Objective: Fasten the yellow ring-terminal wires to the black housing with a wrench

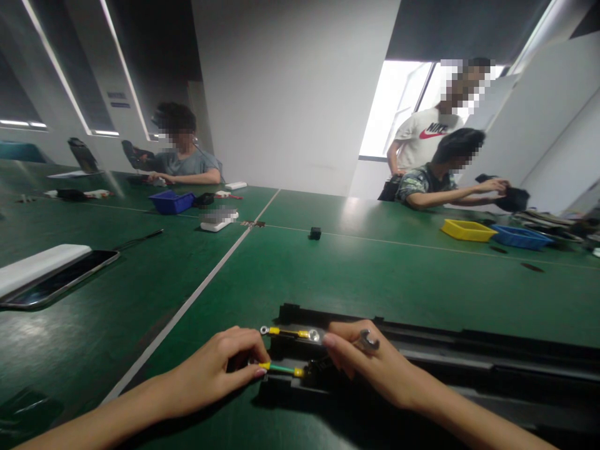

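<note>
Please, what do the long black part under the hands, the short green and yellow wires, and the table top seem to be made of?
Long black part: probably moulded plastic, matte, with ribbed channels. Short wires: green and yellow insulation, likely plastic; the ring end gleams silver, so apparently metal. Table top: a green mat, perhaps rubber or vinyl, with a soft sheen from the windows.

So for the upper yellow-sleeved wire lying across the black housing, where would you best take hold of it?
Probably by the yellow sleeve at its free left end, just behind the ring lug. The upper wire lies flat, left to right, on the black housing; the right hand already covers its right end. Come from above with the left hand, pinching across the sleeve.
</note>
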`<control>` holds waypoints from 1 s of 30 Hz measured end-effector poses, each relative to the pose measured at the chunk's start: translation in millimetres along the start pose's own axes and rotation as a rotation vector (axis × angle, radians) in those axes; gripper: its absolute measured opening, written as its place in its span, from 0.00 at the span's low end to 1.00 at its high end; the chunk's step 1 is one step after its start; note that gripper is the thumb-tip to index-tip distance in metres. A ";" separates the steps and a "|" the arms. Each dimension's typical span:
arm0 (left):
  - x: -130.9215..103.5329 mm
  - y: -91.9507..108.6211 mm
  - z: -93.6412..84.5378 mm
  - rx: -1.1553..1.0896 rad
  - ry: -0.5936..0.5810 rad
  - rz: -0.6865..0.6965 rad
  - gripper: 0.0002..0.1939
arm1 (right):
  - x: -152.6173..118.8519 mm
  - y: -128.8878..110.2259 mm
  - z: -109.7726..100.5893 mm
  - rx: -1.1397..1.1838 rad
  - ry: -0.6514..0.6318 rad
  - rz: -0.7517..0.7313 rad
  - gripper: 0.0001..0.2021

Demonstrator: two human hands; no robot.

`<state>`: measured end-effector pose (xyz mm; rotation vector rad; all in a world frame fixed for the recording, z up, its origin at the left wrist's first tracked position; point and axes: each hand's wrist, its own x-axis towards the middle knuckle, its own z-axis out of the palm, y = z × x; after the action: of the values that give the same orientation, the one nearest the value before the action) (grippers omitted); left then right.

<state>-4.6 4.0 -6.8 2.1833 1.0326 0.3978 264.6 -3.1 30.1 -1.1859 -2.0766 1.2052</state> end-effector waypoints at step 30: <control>1.3 -1.2 -0.8 -0.020 -0.003 0.030 0.05 | -0.1 2.2 0.9 0.024 0.000 -0.017 0.24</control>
<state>-4.9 5.9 -7.1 2.1831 0.9908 0.4170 265.0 -3.0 27.8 -1.1545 -2.0623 1.2195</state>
